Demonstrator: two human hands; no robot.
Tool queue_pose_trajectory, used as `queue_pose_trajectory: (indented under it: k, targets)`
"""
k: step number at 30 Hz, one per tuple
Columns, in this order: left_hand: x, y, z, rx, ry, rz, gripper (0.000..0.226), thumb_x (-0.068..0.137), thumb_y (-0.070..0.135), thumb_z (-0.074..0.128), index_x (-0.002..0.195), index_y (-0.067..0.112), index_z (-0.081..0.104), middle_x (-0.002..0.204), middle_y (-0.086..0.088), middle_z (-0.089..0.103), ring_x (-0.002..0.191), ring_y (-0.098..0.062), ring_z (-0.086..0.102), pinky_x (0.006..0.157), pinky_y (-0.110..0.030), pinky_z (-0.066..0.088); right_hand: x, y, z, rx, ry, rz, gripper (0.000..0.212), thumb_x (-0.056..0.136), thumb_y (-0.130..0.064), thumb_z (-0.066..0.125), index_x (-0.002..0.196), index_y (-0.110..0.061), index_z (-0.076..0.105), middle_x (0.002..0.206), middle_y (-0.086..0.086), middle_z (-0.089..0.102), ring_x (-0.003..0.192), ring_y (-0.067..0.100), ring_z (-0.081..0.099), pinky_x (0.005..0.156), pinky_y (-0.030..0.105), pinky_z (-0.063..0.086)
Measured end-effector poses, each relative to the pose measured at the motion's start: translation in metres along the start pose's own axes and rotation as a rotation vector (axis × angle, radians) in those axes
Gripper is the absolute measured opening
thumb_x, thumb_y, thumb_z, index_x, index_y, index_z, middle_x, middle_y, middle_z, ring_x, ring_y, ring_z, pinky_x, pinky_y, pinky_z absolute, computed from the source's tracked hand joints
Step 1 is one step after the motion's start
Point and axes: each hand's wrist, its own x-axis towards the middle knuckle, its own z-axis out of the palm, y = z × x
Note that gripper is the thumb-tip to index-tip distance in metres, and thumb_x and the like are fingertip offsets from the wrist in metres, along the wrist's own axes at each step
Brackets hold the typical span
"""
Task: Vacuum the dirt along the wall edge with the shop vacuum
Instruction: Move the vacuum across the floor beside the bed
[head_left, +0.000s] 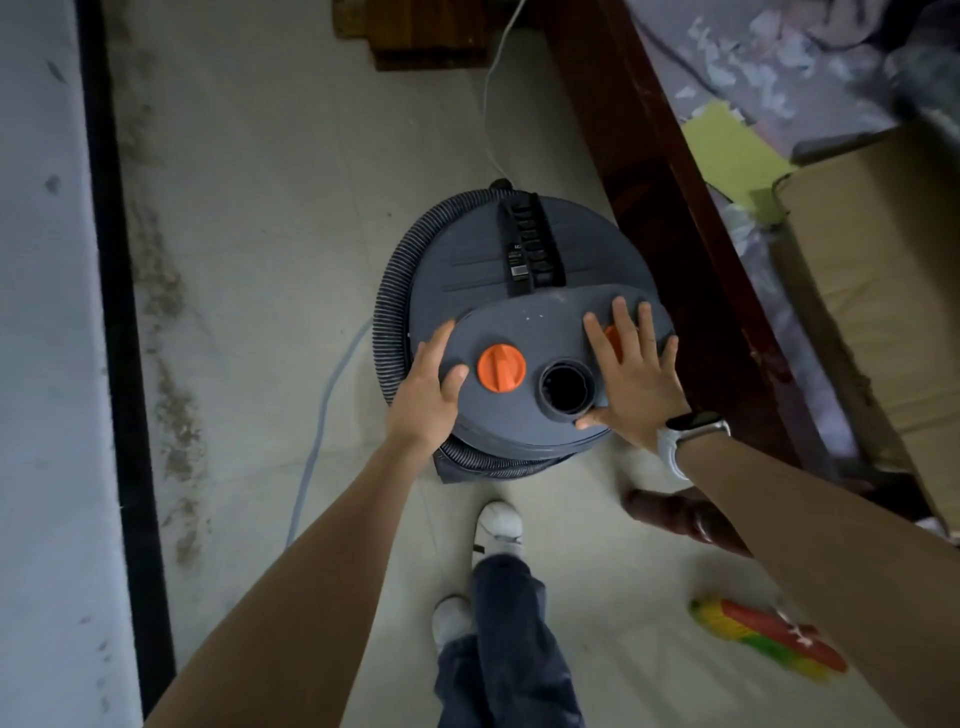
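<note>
A round grey shop vacuum stands on the pale floor in the middle of the head view, its ribbed hose coiled around the body. My left hand holds the lid's left rim, thumb on top beside an orange knob. My right hand lies flat on the lid's right side with straight fingers, partly covering a second orange knob. An open round port sits between the hands. Brown dirt runs along the black baseboard of the left wall.
A dark wooden bed frame runs close along the vacuum's right side, with a cardboard box on it. A white cord leads away behind the vacuum. A colourful brush lies on the floor at lower right. My shoes stand just behind the vacuum.
</note>
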Motion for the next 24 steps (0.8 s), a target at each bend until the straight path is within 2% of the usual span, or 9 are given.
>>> queue_pose_trajectory:
  k: [6,8,10,13,16,19,20,22,24]
  targets:
    - [0.022,0.015,-0.015,-0.004,-0.023,-0.008,0.052,0.097,0.024,0.043,0.145,0.03,0.025,0.15,0.004,0.034,0.137,-0.021,0.034,0.102,-0.037,0.035,0.019,-0.001,-0.019,-0.016,-0.06,0.012,0.127,0.066,-0.063,0.07,0.15,-0.02,-0.014,0.157,0.016,-0.017,0.143,0.042,-0.015,0.11,0.066,0.008]
    - [0.029,0.019,-0.019,0.002,-0.034,-0.009,0.051,0.097,0.023,0.044,0.145,0.031,0.026,0.149,0.007,0.035,0.138,-0.019,0.033,0.104,-0.038,0.035,0.026,-0.002,-0.021,-0.032,-0.05,0.031,0.137,0.051,-0.062,0.08,0.152,-0.019,-0.003,0.157,0.022,0.002,0.142,0.048,0.003,0.104,0.072,0.02]
    - [0.037,0.021,-0.021,0.002,-0.039,-0.028,0.051,0.097,0.023,0.043,0.144,0.033,0.027,0.148,0.009,0.036,0.138,-0.018,0.033,0.104,-0.041,0.036,0.031,-0.002,-0.019,0.001,-0.058,0.075,0.145,0.027,-0.062,0.086,0.145,-0.014,0.018,0.148,0.028,0.032,0.132,0.054,0.03,0.087,0.076,0.033]
    - [0.047,0.025,-0.022,-0.007,-0.043,-0.028,0.051,0.097,0.023,0.043,0.144,0.034,0.027,0.148,0.008,0.036,0.138,-0.019,0.032,0.105,-0.042,0.036,0.039,0.0,-0.02,0.062,-0.108,0.118,0.145,0.017,-0.061,0.087,0.139,-0.012,0.026,0.14,0.029,0.044,0.125,0.055,0.04,0.078,0.077,0.036]
    - [0.058,0.03,-0.026,-0.01,-0.058,0.002,0.051,0.096,0.02,0.045,0.144,0.029,0.029,0.147,0.005,0.038,0.135,-0.018,0.036,0.103,-0.034,0.034,0.043,-0.004,-0.026,0.073,-0.106,0.111,0.14,0.031,-0.057,0.088,0.143,-0.016,0.015,0.148,0.027,0.032,0.133,0.054,0.028,0.088,0.076,0.031]
    - [0.067,0.032,-0.034,-0.014,-0.104,0.038,0.05,0.095,0.017,0.049,0.142,0.024,0.034,0.145,0.002,0.041,0.132,-0.017,0.039,0.101,-0.027,0.032,0.042,-0.005,-0.037,0.111,-0.112,0.109,0.114,0.074,-0.041,0.072,0.149,-0.025,-0.013,0.158,0.017,-0.01,0.143,0.042,-0.01,0.11,0.067,0.011]
    - [0.07,0.031,-0.037,-0.012,-0.12,0.058,0.049,0.094,0.016,0.05,0.141,0.022,0.037,0.143,0.0,0.042,0.132,-0.017,0.04,0.103,-0.027,0.032,0.042,-0.007,-0.044,0.135,-0.11,0.137,0.102,0.081,-0.033,0.063,0.15,-0.025,-0.012,0.157,0.013,-0.016,0.143,0.038,-0.016,0.113,0.062,0.005]
    - [0.073,0.029,-0.045,0.014,-0.12,0.097,0.041,0.094,0.019,0.049,0.135,0.016,0.047,0.138,-0.003,0.049,0.128,-0.019,0.044,0.102,-0.023,0.031,0.044,-0.016,-0.055,0.215,-0.047,0.187,0.08,0.084,-0.023,0.053,0.151,-0.019,0.01,0.159,0.012,-0.003,0.146,0.034,-0.006,0.114,0.059,0.004]
    - [0.082,0.025,-0.057,0.054,-0.058,0.123,0.037,0.094,0.025,0.045,0.124,0.009,0.059,0.13,-0.007,0.056,0.122,-0.022,0.05,0.098,-0.017,0.03,0.052,-0.034,-0.064,0.304,0.141,0.219,0.064,0.078,-0.022,0.043,0.14,-0.01,0.04,0.151,0.018,0.03,0.141,0.038,0.023,0.108,0.066,0.018]
